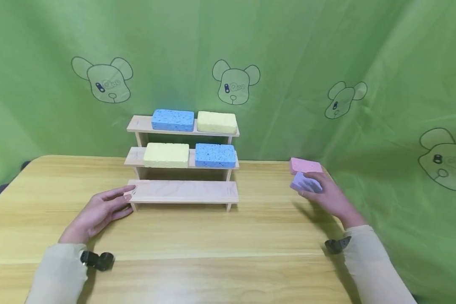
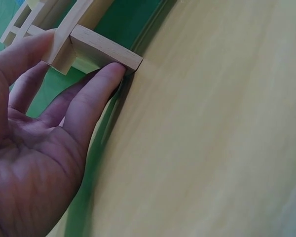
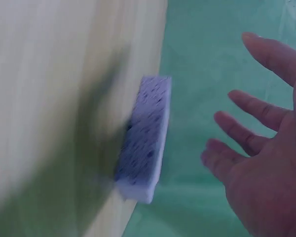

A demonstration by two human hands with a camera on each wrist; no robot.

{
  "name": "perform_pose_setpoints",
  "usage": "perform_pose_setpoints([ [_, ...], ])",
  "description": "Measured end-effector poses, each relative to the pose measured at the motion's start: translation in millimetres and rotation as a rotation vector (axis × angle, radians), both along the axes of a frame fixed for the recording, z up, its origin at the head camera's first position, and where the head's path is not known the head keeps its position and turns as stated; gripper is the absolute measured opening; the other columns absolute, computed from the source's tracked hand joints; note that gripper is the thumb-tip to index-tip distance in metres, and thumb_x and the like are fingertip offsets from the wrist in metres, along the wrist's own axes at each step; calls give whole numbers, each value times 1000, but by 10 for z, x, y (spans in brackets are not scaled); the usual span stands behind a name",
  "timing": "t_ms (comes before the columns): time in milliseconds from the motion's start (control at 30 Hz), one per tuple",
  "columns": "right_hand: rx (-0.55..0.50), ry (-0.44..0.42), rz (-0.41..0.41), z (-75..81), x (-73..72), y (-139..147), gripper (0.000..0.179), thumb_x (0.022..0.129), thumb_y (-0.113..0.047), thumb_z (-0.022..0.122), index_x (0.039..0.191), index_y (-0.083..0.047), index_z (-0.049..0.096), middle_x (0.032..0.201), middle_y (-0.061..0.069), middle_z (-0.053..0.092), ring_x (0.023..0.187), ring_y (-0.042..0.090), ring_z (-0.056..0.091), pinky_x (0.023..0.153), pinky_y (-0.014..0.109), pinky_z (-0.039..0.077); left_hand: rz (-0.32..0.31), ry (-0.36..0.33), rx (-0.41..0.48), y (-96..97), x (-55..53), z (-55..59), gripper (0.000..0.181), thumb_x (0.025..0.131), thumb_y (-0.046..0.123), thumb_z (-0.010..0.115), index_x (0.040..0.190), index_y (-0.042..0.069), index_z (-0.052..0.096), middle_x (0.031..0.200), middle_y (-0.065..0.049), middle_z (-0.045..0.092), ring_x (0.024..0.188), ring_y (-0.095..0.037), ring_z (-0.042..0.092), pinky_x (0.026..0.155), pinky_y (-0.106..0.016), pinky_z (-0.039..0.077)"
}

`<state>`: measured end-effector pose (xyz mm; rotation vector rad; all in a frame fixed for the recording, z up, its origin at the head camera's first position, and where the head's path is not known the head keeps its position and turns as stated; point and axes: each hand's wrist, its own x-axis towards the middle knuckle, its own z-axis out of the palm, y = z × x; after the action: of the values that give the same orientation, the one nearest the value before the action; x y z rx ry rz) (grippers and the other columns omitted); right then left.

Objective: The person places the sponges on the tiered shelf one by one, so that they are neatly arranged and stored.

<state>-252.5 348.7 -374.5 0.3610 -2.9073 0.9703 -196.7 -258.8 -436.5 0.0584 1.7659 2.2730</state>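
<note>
My left hand (image 1: 105,207) touches the left end of the lowest step of a three-step wooden shelf (image 1: 186,191). Its fingers are extended; in the left wrist view a fingertip (image 2: 117,69) lies against the shelf's leg. At the right, my right hand (image 1: 328,192) reaches over a purple sponge (image 1: 302,182), hiding part of it in the head view. The right wrist view shows those fingers spread, with a gap between them and the sponge. Just behind lies a pink sponge (image 1: 305,165).
On the top step sit a blue sponge (image 1: 172,120) and a yellow sponge (image 1: 217,122). The middle step bears another yellow sponge (image 1: 166,155) and another blue sponge (image 1: 215,155). A green curtain (image 1: 289,50) hangs behind and right of the wooden table (image 1: 213,253).
</note>
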Motion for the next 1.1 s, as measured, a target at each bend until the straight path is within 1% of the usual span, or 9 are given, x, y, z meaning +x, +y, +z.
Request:
perform_pose_setpoints([
  [33, 10, -8, 0, -10, -7, 34, 69, 91, -31, 73, 142, 5, 43, 146, 32, 34, 132, 53, 28, 106, 72, 23, -1, 0, -5, 1, 0, 7, 49, 97, 9, 62, 143, 0, 47, 150, -23, 34, 111, -20, 62, 101, -39, 48],
  [100, 30, -23, -13, -41, -21, 103, 73, 90, -31, 73, 143, 6, 40, 146, 34, 31, 132, 54, 28, 106, 73, 22, -4, -2, -13, 3, 2, 20, 51, 97, 9, 62, 144, -1, 44, 153, -26, 25, 112, -20, 62, 101, -39, 48],
  [233, 43, -52, -42, -128, -36, 259, 78, 89, -29, 74, 146, 8, 34, 143, 38, 29, 126, 56, 31, 103, 74, 26, -15, -3, -21, 6, 1, 36, 54, 98, 9, 61, 146, -3, 39, 155, -28, 17, 112, -19, 62, 101, -39, 48],
  [400, 56, -120, -50, -182, -71, 400, 86, 88, -29, 75, 146, 14, 27, 140, 44, 24, 124, 60, 30, 101, 76, 26, -13, -12, -25, 4, 11, 38, 55, 98, 9, 61, 146, -3, 38, 156, -28, 15, 111, -18, 62, 101, -39, 48],
  [500, 55, -171, -58, -198, -100, 460, 90, 88, -29, 74, 146, 16, 22, 141, 47, 19, 125, 63, 25, 101, 77, 23, -11, 1, -42, 11, 13, 36, 54, 98, 10, 61, 146, -3, 39, 156, -29, 15, 111, -17, 62, 101, -38, 48],
  [633, 60, -211, -61, -207, -120, 502, 93, 87, -29, 75, 147, 16, 19, 142, 47, 16, 125, 63, 25, 100, 78, 23, -2, 23, -72, 21, -2, 28, 53, 98, 10, 62, 144, -5, 40, 156, -29, 16, 111, -15, 62, 101, -37, 48],
  [767, 93, -196, -47, -214, -138, 519, 90, 86, -24, 76, 145, 18, 23, 139, 47, 22, 122, 61, 29, 100, 76, 26, 6, 53, -116, 28, -18, 26, 52, 97, 10, 62, 143, -6, 43, 155, -29, 18, 110, -11, 62, 100, -35, 49],
  [933, 116, -171, -35, -231, -162, 533, 82, 85, -17, 76, 140, 21, 29, 134, 46, 29, 120, 60, 33, 100, 73, 29, 15, 85, -165, 44, -18, 45, 54, 97, 10, 62, 143, -8, 41, 155, -30, 19, 108, -7, 61, 99, -29, 49],
  [1100, 153, -133, -22, -246, -178, 567, 76, 87, -16, 74, 137, 24, 32, 127, 47, 36, 115, 58, 38, 98, 72, 34, 28, 93, -175, 88, -26, 67, 54, 96, 9, 63, 143, -8, 41, 154, -29, 19, 107, -8, 60, 98, -27, 50],
])
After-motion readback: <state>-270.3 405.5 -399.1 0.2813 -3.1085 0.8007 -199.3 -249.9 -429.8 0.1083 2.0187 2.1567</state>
